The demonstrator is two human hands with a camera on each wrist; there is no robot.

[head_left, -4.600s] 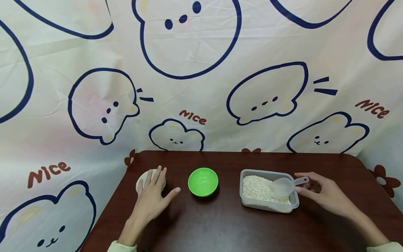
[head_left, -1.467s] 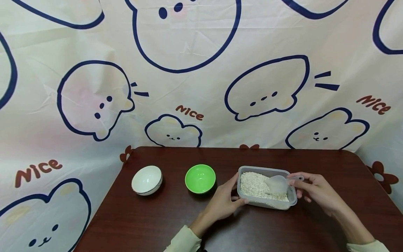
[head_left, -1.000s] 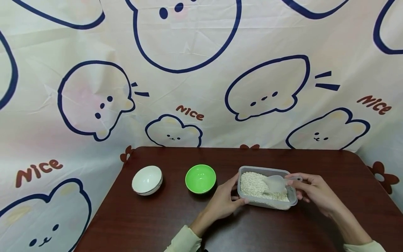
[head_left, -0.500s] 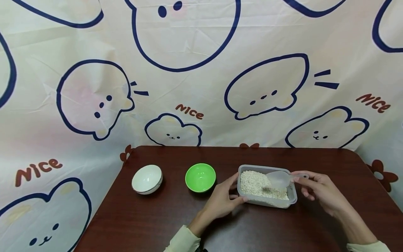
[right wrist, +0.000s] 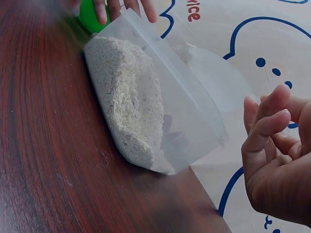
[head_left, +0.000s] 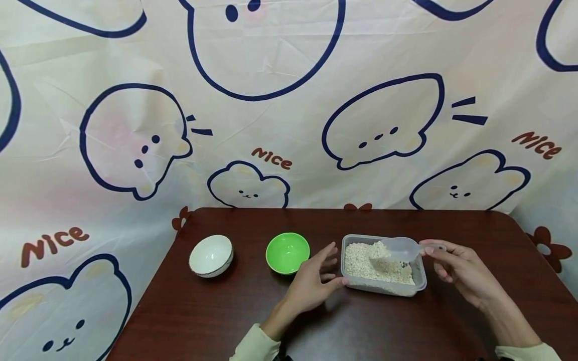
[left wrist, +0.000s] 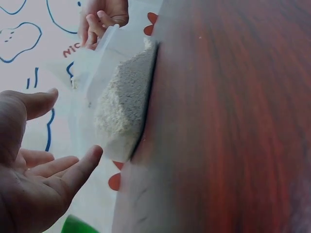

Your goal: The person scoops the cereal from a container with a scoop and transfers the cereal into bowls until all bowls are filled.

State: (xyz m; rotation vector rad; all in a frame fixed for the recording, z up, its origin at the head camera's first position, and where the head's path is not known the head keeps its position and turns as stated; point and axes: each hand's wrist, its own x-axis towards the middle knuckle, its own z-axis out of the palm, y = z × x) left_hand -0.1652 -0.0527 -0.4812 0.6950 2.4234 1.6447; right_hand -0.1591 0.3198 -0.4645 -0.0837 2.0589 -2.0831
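Note:
A clear plastic tub (head_left: 381,288) of pale, oat-like flakes (head_left: 358,260) stands on the table, right of centre. My right hand (head_left: 469,276) pinches the handle of a translucent scoop (head_left: 403,249) between thumb and fingers. The scoop's bowl is over the flakes, and some flakes show at its left end. My left hand (head_left: 309,286) is beside the tub's left end, fingers spread and loosely bent, thumb tip right at the near corner. In the left wrist view, a gap shows between the left fingertips (left wrist: 95,154) and the tub.
A green bowl (head_left: 287,253) sits just beyond the left hand, partly overlapped by nothing but close to its fingers. Farther left stands a white bowl (head_left: 211,256). A patterned cloth (head_left: 271,125) hangs behind the dark wooden table (head_left: 189,321).
My left hand went from the white bowl to the tub, gripped its left end, and now has loosened away. My right hand took the scoop's handle, pushed it through the flakes, and raised it.

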